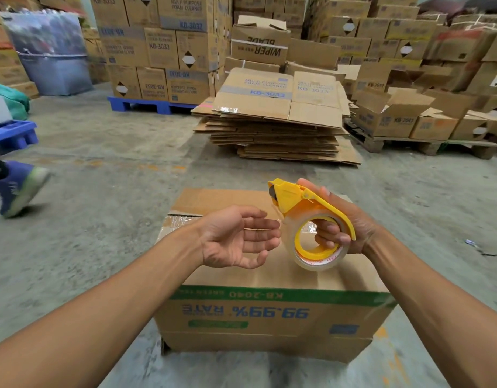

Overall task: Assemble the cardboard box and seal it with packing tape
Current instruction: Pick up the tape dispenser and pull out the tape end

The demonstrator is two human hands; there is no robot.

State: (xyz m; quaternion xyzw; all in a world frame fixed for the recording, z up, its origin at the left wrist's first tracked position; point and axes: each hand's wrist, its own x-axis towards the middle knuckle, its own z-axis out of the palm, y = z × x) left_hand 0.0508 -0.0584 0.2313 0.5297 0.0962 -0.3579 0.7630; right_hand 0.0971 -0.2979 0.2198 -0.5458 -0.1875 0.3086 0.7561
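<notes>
A brown cardboard box [269, 317] with a green band and blue "99.99% RATE" print stands on the concrete floor in front of me, its top flaps folded down. Clear tape shows on its far left corner. My right hand [345, 222] grips a yellow tape dispenser [306, 219] loaded with a clear tape roll, held above the box top, fingers through the roll's core. My left hand [239, 236] hovers open just left of the dispenser, palm toward it, fingertips close to the roll, holding nothing.
A stack of flattened cardboard boxes [275, 127] lies on the floor ahead. Stacked cartons on a blue pallet [149, 105] stand behind left, open cartons on a wooden pallet [421, 144] at right. Another person's shoe [20, 186] is at the left edge.
</notes>
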